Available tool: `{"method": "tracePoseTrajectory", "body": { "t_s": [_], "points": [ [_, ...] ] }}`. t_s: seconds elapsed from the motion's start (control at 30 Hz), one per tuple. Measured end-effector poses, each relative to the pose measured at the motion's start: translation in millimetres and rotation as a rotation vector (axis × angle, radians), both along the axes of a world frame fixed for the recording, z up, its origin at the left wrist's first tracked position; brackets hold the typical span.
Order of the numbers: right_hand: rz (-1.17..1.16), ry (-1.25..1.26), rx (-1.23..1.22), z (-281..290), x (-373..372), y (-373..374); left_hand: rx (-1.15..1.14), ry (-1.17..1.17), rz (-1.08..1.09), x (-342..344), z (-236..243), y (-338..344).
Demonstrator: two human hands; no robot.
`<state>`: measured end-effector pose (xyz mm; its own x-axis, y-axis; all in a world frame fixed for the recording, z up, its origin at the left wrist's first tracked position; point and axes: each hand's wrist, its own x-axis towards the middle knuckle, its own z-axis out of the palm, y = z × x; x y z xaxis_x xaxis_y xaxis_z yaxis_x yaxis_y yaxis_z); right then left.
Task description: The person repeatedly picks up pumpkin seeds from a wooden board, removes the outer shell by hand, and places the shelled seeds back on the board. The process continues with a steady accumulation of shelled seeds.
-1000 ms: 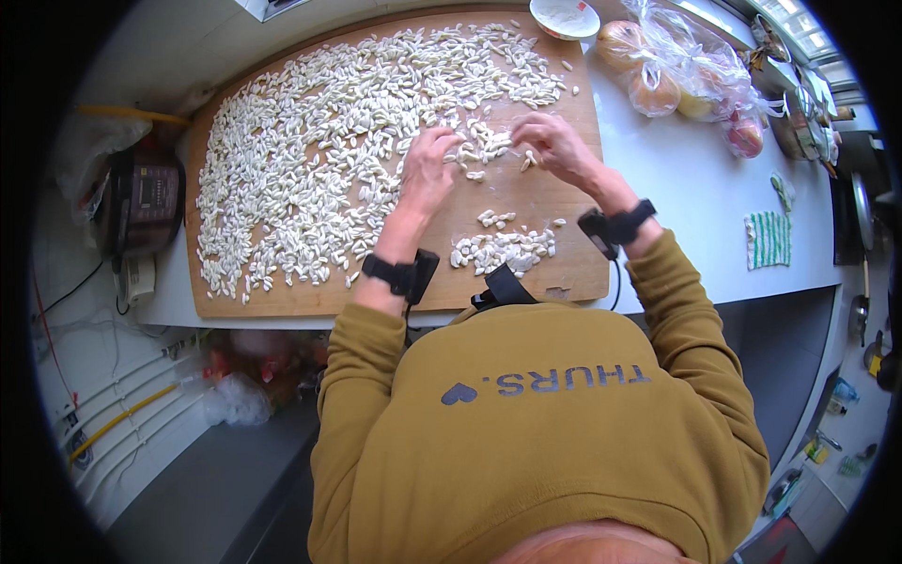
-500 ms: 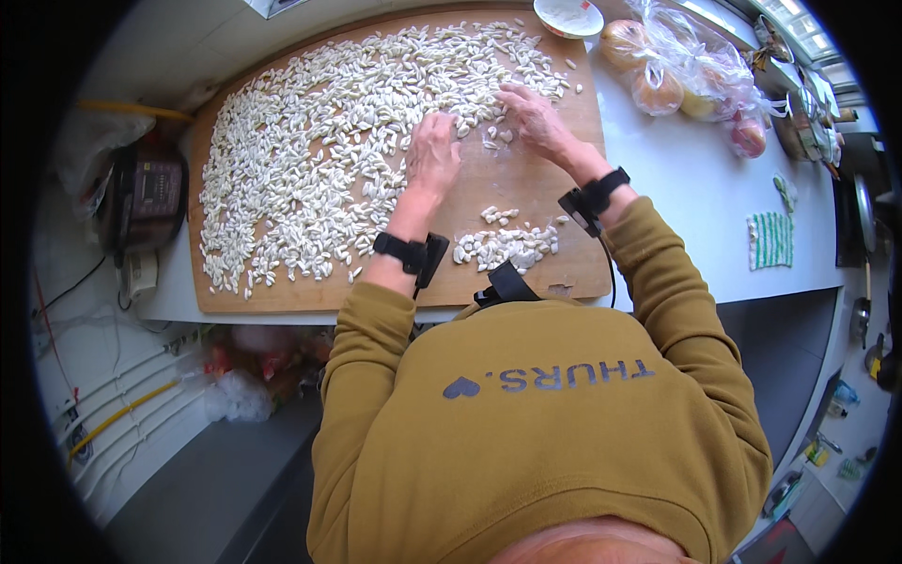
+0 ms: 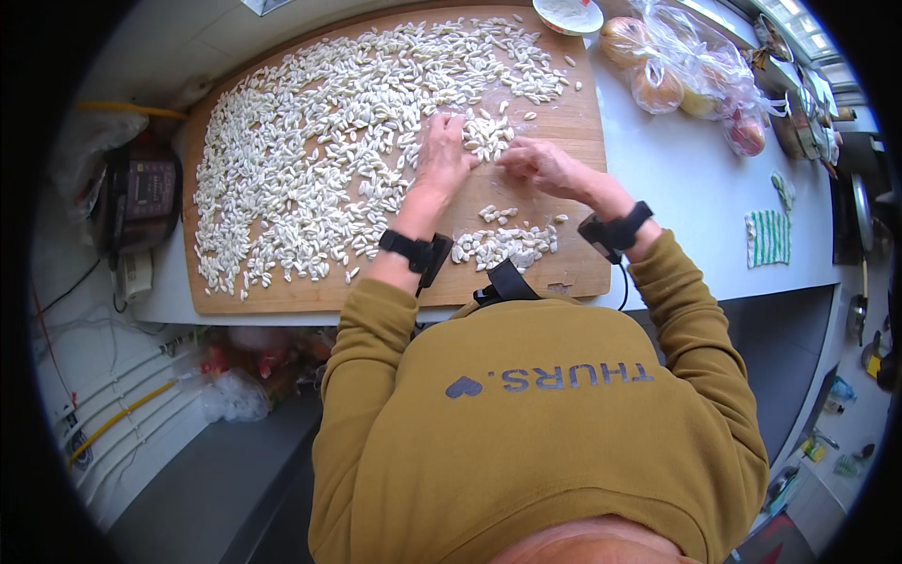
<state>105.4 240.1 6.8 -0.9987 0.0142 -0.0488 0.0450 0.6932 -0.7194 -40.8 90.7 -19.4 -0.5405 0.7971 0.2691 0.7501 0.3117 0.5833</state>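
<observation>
Your left grip [image 3: 443,152] was over the board [image 3: 583,268], right of the board's middle, and was loosely spread: the thumb stood apart from the fingers, along the left side of a small pile [image 3: 488,134] of white pieces. Your right grip [image 3: 543,167] was at the pile's near right side, with its fingers curled in; whether it pinched a piece could not be told. So the pile lay between your two grips, on the right half of the board and short of its far edge.

You had a wide spread [image 3: 301,155] of the same pieces over the board's left and far parts, with bits of wood showing through. A cluster [image 3: 505,246] lay near the board's front edge, right of the middle, just in front of you. Black straps [image 3: 408,248] circled both your wrists.

The board lay on a white desk [image 3: 695,211]. At the board's far right corner was a bowl [image 3: 567,15] with something white in it. Right of the board, clear bags [image 3: 695,75] held round fruit, and nearer you, well apart from the board, lay a green-striped cloth [image 3: 769,239]. A dark cooker [image 3: 143,199] stood just left of the board.
</observation>
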Motion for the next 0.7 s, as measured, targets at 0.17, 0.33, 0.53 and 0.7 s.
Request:
{"method": "tracePoseTrajectory", "body": {
  "t_s": [0.17, 0.33, 0.53, 0.7],
  "points": [
    [-0.329, 0.122, -0.233, -11, 3, 1, 0.178, -0.063, -0.11, 17, -8, 46],
    [-0.379, 0.114, -0.138, -8, 55, 18, 0.319, -0.096, -0.129, 22, -3, 51],
    [-0.317, 0.175, -0.007, -8, 60, 9, 0.084, 0.162, -0.112, 8, -10, 50],
    [-0.373, 0.292, 0.232, -12, 40, 25, 0.136, -0.053, -0.173, 35, -17, 102]
  ]
}}
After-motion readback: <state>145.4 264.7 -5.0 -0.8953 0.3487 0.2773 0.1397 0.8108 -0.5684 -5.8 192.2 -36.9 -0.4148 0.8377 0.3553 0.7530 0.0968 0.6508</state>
